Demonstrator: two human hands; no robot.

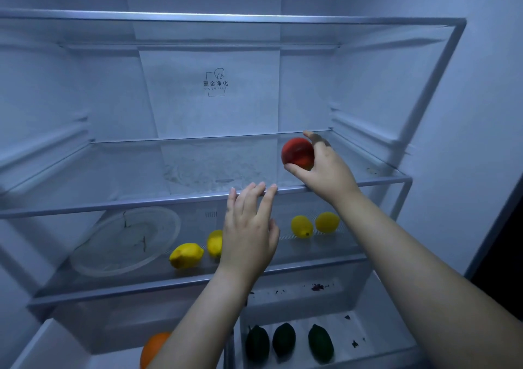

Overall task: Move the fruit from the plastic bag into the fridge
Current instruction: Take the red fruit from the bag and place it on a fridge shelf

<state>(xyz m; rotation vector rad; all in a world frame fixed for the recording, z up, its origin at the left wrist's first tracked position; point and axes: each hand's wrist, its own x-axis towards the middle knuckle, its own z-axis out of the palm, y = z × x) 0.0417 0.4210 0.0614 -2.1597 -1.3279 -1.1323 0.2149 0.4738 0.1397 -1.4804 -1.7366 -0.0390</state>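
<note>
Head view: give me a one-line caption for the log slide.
Right hand holds a red fruit at the middle shelf; left hand open by its front edge, four lemons below.

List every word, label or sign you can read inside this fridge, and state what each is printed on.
"黑金净化": printed on the fridge's back panel, inside a thin bracket frame.
"H DEO FRESH": a tiny line right under those characters on the same panel. It is faint, so this reading is unsure.
The emblem above the characters is too small to read any text in it.
No text shows on the red fruit or anywhere else.
</note>
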